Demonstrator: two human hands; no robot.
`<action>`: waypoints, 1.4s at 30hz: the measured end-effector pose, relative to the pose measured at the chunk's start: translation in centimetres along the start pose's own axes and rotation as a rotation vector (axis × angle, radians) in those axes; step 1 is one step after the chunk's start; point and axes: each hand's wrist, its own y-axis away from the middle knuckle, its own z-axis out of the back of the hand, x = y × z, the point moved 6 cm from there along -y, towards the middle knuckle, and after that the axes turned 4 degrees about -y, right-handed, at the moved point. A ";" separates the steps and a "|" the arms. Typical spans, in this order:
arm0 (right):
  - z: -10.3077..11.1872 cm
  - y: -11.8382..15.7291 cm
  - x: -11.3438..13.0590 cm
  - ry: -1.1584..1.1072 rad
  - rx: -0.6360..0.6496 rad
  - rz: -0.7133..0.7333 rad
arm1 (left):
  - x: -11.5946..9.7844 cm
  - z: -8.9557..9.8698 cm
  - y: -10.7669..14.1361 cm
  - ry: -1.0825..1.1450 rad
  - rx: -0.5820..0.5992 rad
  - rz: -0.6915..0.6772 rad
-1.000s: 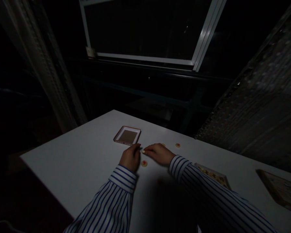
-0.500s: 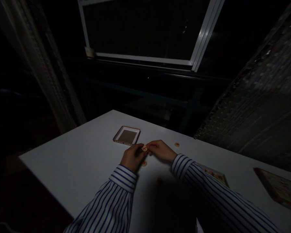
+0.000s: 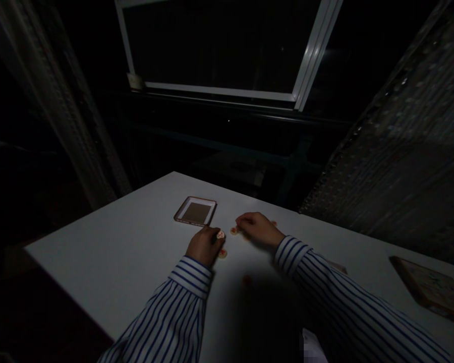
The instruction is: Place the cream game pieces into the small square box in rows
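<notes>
My left hand (image 3: pixel 204 246) is closed on a pale round piece (image 3: pixel 220 234) with a red character, held upright between thumb and finger. Just below these fingertips another round piece (image 3: pixel 222 253) lies on the white table (image 3: pixel 136 242). My right hand (image 3: pixel 259 228) is closed, its fingertips pinching the right edge of a red-marked round piece (image 3: pixel 233 230). Part of one more piece (image 3: pixel 246 239) shows under that hand, and another (image 3: pixel 274 223) pokes out behind it. A dim reddish piece (image 3: pixel 247 280) sits in shadow nearer to me.
Beyond my left hand is a shallow square tray (image 3: pixel 178 214) with a brown rim. A framed flat box (image 3: pixel 433 287) lies at the right. The edge of a small container (image 3: pixel 338 266) shows behind my right sleeve. Something pale (image 3: pixel 313 348) is at the bottom edge.
My right hand has drawn away from my left hand, to the right. A round piece now shows at its fingertips. My left hand still holds its piece. The view has shifted slightly.
</notes>
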 end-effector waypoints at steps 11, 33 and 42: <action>1.9 3.0 -0.5 0.621 0.034 0.009 | 0.1 -0.8 -0.8 -0.225 0.192 0.018; 3.1 4.0 -1.8 0.741 -0.020 0.074 | -6.4 -2.8 -2.2 -0.298 0.170 -0.169; 4.1 4.7 -2.4 0.709 -0.053 0.076 | -8.1 -5.4 -2.2 -0.331 0.206 -0.219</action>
